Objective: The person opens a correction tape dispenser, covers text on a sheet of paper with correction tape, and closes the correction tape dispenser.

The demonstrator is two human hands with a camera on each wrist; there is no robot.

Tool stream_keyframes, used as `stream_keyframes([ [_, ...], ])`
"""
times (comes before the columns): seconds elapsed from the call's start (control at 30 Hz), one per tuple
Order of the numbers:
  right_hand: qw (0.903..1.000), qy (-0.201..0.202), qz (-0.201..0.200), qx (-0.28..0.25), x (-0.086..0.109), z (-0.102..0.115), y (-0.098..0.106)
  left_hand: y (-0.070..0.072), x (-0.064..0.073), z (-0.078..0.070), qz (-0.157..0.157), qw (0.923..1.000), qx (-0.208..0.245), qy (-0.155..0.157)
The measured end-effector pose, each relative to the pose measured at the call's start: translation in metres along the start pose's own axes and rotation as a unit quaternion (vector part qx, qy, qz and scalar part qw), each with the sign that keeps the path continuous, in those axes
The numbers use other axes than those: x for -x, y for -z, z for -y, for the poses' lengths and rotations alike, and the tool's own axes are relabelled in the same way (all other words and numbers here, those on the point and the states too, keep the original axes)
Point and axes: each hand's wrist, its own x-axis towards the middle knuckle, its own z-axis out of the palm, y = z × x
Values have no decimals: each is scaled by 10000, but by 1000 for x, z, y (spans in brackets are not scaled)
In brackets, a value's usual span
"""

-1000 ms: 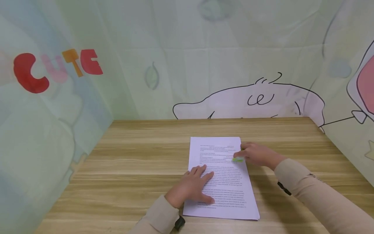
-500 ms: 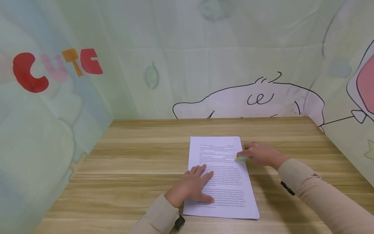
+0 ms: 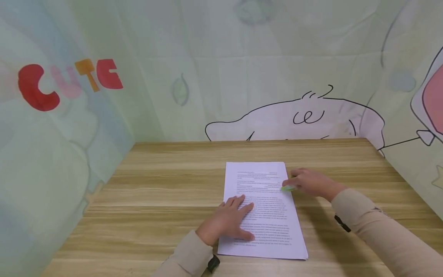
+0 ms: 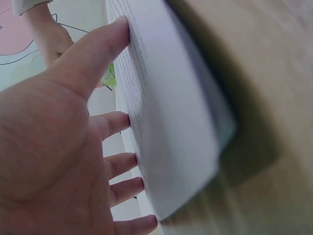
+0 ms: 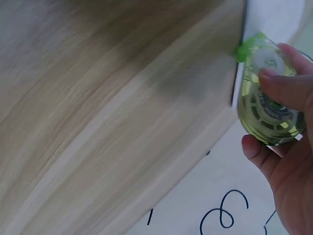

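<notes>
A stack of printed paper (image 3: 266, 215) lies on the wooden table, its text covering most of the top sheet. My left hand (image 3: 228, 222) rests on the lower left part of the stack with fingers spread; in the left wrist view the fingertips (image 4: 132, 159) touch the sheet. Near the right edge of the paper, my right hand (image 3: 314, 183) holds a green see-through correction tape (image 5: 269, 110) between thumb and fingers. Its bright green tip (image 5: 250, 45) is at the sheet's edge in the right wrist view. Whether the tip touches the paper is hard to tell.
The wooden table (image 3: 166, 181) spreads out on both sides of the stack. Behind it and along its sides hangs a printed cloth backdrop (image 3: 155, 77) with cartoon drawings and large coloured letters. A dark band (image 3: 342, 223) shows at the right wrist.
My right hand has shifted a little to the right with the correction tape, from over the text towards the paper's right edge. The left hand has stayed in place.
</notes>
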Motion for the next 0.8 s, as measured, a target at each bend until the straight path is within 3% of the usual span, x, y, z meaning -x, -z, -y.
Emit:
stream_keyframes([
  [0.3,9914,-228,-512,-1183,-2,-6,6,-2,0,2,-7,10000,-15,21],
  [0.63,9971,-113,-355,-664,-14,18,12,-4,-2,2,-101,9999,-84,-23],
  [0.8,9964,-272,-113,-801,-28,34,14,-3,-2,1,-79,9999,-144,7],
])
